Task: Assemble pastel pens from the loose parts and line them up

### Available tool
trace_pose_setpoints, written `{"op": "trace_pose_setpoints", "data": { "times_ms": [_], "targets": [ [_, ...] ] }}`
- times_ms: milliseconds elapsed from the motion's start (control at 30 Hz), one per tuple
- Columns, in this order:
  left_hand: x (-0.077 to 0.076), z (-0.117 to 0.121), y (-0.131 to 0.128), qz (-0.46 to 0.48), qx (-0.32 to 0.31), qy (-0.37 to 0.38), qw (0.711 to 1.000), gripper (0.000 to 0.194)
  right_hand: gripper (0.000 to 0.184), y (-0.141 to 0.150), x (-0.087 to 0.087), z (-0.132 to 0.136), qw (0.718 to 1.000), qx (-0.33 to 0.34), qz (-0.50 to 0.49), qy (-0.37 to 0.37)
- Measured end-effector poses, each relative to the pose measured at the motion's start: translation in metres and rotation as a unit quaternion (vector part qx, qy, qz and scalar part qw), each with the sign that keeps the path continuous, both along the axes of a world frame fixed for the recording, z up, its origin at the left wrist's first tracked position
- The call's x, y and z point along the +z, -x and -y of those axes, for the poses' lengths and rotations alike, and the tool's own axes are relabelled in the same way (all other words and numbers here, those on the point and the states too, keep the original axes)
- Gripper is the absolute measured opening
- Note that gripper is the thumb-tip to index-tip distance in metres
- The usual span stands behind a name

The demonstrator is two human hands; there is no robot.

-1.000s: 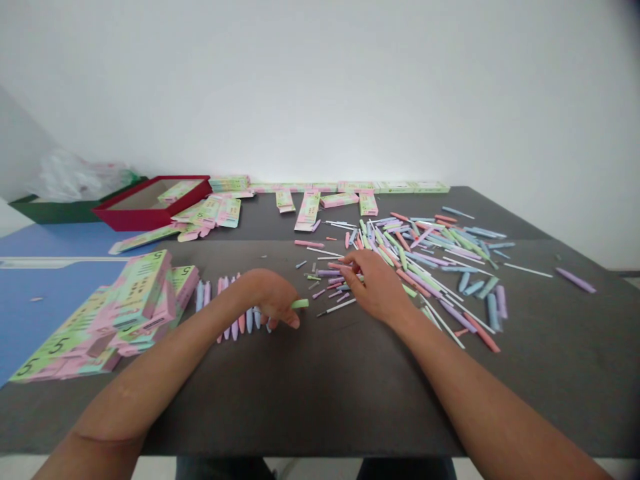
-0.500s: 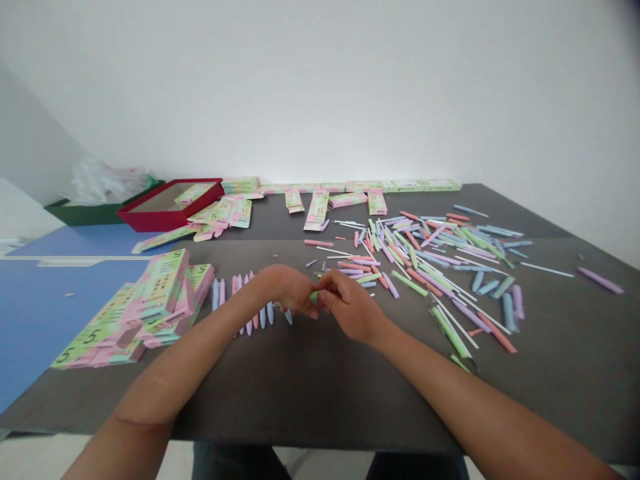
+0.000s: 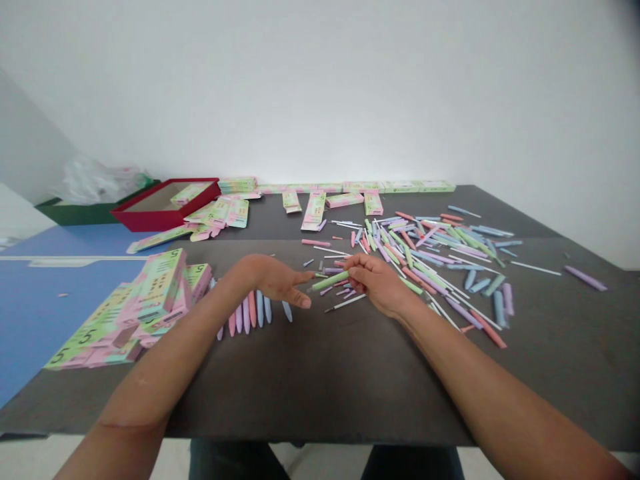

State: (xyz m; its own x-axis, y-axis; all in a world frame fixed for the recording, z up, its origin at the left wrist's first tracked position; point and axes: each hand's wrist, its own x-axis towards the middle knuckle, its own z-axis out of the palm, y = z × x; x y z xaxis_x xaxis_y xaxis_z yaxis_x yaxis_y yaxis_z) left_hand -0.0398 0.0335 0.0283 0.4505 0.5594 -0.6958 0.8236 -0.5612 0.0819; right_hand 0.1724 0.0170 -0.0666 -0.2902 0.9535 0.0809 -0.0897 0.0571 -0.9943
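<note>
My right hand [image 3: 376,280] is closed around a green pen [image 3: 331,280], whose free end points left toward my left hand [image 3: 274,278]. That left hand hovers just above the dark table [image 3: 320,380] with its fingers stretched out and nothing in them, its fingertips close to the pen's tip. Under and behind the left hand lies a neat row of pastel pen caps [image 3: 250,311]. To the right of my right hand spreads a loose heap of pastel pen barrels and thin white refills [image 3: 430,257].
A pile of pink-and-green flat cartons [image 3: 135,303] sits at the left. A red tray [image 3: 163,203] and more cartons [image 3: 315,207] lie along the far edge. One purple barrel [image 3: 585,278] rests alone at far right. A blue surface adjoins the table's left.
A second ago my left hand pinched a green cap while the right picked among the heap. The hands met, and now the right holds the whole green pen and the left has let go.
</note>
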Motion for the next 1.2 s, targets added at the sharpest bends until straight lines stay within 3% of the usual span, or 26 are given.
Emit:
{"op": "trace_pose_setpoints", "data": {
  "times_ms": [500, 700, 867, 1033, 1200],
  "targets": [
    [-0.002, 0.007, -0.012, -0.005, -0.048, 0.027, 0.998, 0.083, 0.012, 0.006, 0.006, 0.013, 0.992, 0.073, -0.088, 0.058],
    [-0.005, 0.007, -0.014, 0.007, -0.055, 0.048, 0.997, 0.07, 0.02, 0.014, 0.007, 0.021, 0.978, 0.122, -0.165, 0.042],
    [-0.013, 0.006, -0.017, -0.016, -0.068, 0.038, 0.997, 0.057, 0.016, 0.019, 0.008, 0.029, 0.978, 0.159, -0.126, -0.054],
    [-0.022, 0.004, -0.016, -0.009, -0.029, 0.064, 0.997, 0.048, 0.012, 0.021, 0.021, 0.042, 0.97, 0.156, -0.016, -0.185],
    [-0.023, 0.005, -0.017, 0.037, -0.039, 0.082, 0.995, 0.039, 0.017, 0.02, 0.03, 0.052, 0.923, 0.117, 0.128, -0.344]
  ]
}}
